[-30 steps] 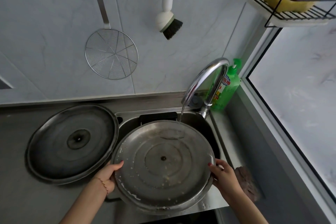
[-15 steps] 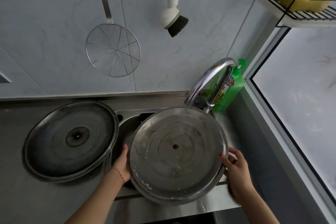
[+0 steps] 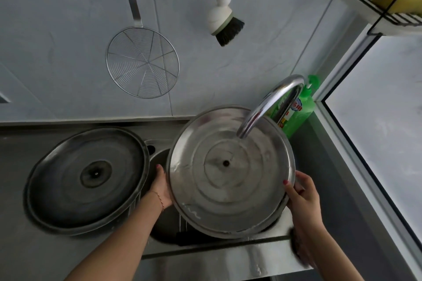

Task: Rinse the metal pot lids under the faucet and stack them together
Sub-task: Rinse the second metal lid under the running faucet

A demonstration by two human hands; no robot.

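Note:
I hold a large round metal pot lid, underside up, over the sink. My left hand grips its left rim and my right hand grips its right rim. The lid is tilted up toward the wall, its far part under the curved faucet spout. White suds cling near its lower left rim. A second metal lid lies underside up on the counter to the left, overlapping the sink edge.
A green dish soap bottle stands behind the faucet. A wire skimmer and a dish brush hang on the wall. A wire rack with a yellow sponge sits at the upper right. A window sill runs along the right.
The lid has risen out of the sink and moved back and right, going from water hitting its far edge to its middle sitting below the spout. Both hands kept their grip.

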